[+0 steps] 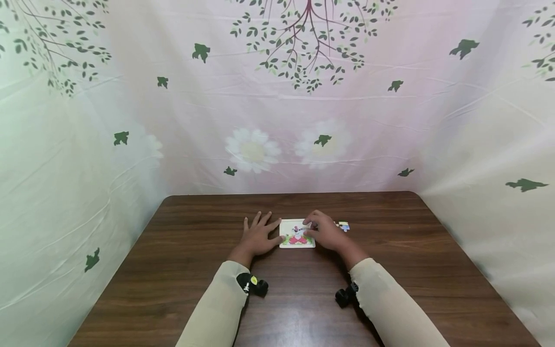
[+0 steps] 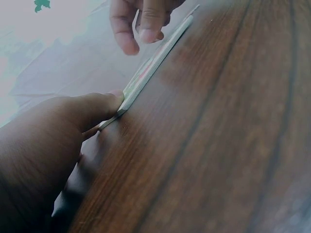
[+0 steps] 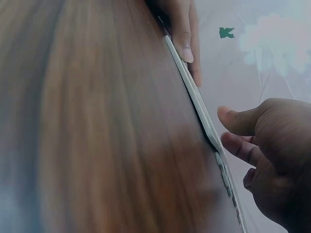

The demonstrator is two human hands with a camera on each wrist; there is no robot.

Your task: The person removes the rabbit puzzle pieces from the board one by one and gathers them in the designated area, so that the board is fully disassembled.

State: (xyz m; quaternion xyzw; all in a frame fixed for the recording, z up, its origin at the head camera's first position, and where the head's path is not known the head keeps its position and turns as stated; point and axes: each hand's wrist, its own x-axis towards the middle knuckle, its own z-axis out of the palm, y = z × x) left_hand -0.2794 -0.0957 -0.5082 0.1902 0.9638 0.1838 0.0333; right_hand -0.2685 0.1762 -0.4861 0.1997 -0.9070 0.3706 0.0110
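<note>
A small white-bordered picture puzzle board (image 1: 297,245) lies flat on the table, showing a cartoon figure in pink and red over green. Spread fingers mark my left hand (image 1: 257,238) at its left side, where the thumb rests on the board's edge; the left wrist view (image 2: 104,104) shows this thumb contact. Over the right part of the board is my right hand (image 1: 327,233), fingers bent downward. In the right wrist view, a gap shows between thumb and fingers, with no piece visible there. Loose jigsaw pieces (image 1: 344,226) lie just right of the board, partly hidden by the right hand.
The brown wooden table (image 1: 195,289) has rounded far corners. A printed cloth (image 1: 282,111) with leaves and flowers hangs behind it and along both sides. Each wrist carries a small black camera, one on the left sleeve (image 1: 217,303) and one on the right sleeve (image 1: 390,299).
</note>
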